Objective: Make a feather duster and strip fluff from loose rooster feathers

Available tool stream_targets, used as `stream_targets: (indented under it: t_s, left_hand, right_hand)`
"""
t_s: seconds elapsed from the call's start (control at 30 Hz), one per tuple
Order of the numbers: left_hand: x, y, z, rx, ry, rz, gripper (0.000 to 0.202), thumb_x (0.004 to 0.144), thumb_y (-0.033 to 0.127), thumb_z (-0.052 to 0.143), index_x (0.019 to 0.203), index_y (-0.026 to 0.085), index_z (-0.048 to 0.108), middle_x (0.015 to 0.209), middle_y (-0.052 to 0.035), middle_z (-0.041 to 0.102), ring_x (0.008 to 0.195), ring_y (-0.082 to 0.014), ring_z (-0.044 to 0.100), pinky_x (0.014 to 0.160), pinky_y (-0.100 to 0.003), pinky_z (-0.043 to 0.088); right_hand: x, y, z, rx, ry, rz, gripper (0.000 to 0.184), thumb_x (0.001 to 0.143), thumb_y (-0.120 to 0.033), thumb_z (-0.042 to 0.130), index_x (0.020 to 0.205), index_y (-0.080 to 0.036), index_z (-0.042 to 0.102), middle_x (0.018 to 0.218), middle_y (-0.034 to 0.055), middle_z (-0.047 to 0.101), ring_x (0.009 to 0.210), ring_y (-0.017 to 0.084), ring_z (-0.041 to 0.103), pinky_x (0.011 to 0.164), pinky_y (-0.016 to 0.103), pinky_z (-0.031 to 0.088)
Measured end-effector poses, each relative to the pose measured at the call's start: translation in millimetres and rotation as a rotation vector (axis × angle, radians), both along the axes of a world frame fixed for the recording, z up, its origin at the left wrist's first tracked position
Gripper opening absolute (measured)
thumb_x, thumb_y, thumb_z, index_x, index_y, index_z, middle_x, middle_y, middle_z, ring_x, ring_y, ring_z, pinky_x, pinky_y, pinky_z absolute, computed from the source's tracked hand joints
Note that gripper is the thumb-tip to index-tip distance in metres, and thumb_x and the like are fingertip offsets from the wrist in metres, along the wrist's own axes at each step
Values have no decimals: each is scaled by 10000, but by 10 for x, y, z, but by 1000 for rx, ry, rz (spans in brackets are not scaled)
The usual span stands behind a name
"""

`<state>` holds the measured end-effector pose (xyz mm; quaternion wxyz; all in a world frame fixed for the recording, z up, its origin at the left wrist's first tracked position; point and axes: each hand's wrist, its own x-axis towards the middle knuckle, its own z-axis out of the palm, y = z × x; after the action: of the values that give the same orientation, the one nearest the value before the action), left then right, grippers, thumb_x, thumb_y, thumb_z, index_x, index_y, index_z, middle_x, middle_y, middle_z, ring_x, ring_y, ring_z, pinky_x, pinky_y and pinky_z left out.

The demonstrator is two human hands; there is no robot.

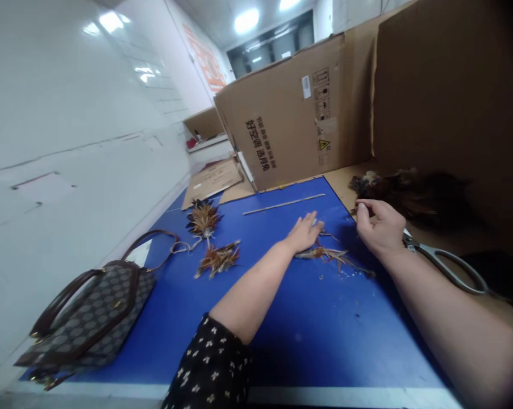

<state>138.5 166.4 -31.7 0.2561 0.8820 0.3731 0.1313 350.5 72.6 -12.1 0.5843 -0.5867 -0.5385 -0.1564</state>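
Note:
My left hand (304, 234) lies over the blue tabletop with its fingers stretched out and nothing visible gripped. Just below and beside it are loose brown feathers (335, 254), scattered and thin. To the right, my right hand (379, 228) has thumb and index finger pinched together; anything between them is too small to make out. It is close to a dark brown heap of feathers (403, 190) on the cardboard. A pair of scissors (437, 260) with large grey handles lies by my right wrist, its blades mostly hidden behind the hand.
At the left are a full feather bunch (203, 219) tied with string and a smaller feather cluster (219, 258). A thin stick (284, 204) lies toward the back. A patterned handbag (103, 312) rests at the left edge. Tall cardboard (290, 125) walls the back and right.

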Motion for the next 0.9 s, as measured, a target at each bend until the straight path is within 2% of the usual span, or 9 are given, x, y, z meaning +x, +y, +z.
stream_targets:
  t_s: [0.13,0.27,0.33,0.43,0.5,0.6,0.73,0.83,0.9]
  left_hand:
    - [245,-315,133,41,45,-341,814,994,707,314,1628,196,305,1709,-115,261,1613,-246,123,1314,-501,56]
    - [336,-719,231,110,85,-502,955,884,754,549,1637,227,291,1723,-142,206,1611,-336,108,1285,-627,71]
    - [343,-852,209,159,83,-530,847,906,687,583,1601,249,380,1715,-138,240,1604,-349,147,1274,-655,93]
    - [294,-902,110,227,48,-513,477,1022,370,489,1483,264,552,1652,-110,400,1573,-285,284,1272,-616,204]
    - [227,-861,67,260,21,-479,459,962,167,488,1389,250,635,1563,-108,528,1511,-259,413,1247,-578,307]
    - [134,-836,133,304,-42,-394,468,862,78,528,1280,191,704,1444,-143,633,1424,-275,526,1218,-554,377]
    - [173,-1139,368,340,-85,-359,484,963,320,561,1427,190,603,1543,-164,534,1524,-320,379,1240,-587,325]
    - [336,-1516,443,352,39,-523,678,979,557,532,1575,255,419,1687,-128,321,1602,-326,176,1278,-637,164]
    - [452,-1686,414,363,123,-630,756,981,644,470,1602,226,364,1700,-125,290,1614,-303,121,1293,-628,48]
  right_hand:
    - [34,22,-9,4,50,-46,207,950,-257,575,1011,-204,766,929,86,790,856,236,740,846,372,588]
    - [37,14,10,31,110,-39,207,959,-258,567,1019,-210,759,939,83,793,877,230,740,875,373,591]
    - [52,14,28,56,169,-27,206,962,-265,568,1011,-207,759,919,79,791,862,225,739,864,370,594]
    - [119,16,81,83,318,30,212,967,-296,567,1001,-195,751,877,71,782,777,207,733,788,353,602]
    - [194,11,141,105,444,83,217,965,-321,567,989,-187,737,852,64,776,647,177,700,660,320,589]
    - [317,-10,242,163,592,100,208,951,-335,573,963,-184,716,826,54,765,482,129,609,482,268,506]
    - [420,-28,274,188,645,78,189,936,-327,579,943,-189,709,815,47,756,457,112,583,449,245,469]
    - [432,-12,182,139,638,87,202,930,-328,578,945,-181,716,811,55,759,474,121,593,475,252,489]
    - [422,5,103,105,619,83,207,922,-323,582,949,-176,725,796,59,760,533,141,636,542,269,531]
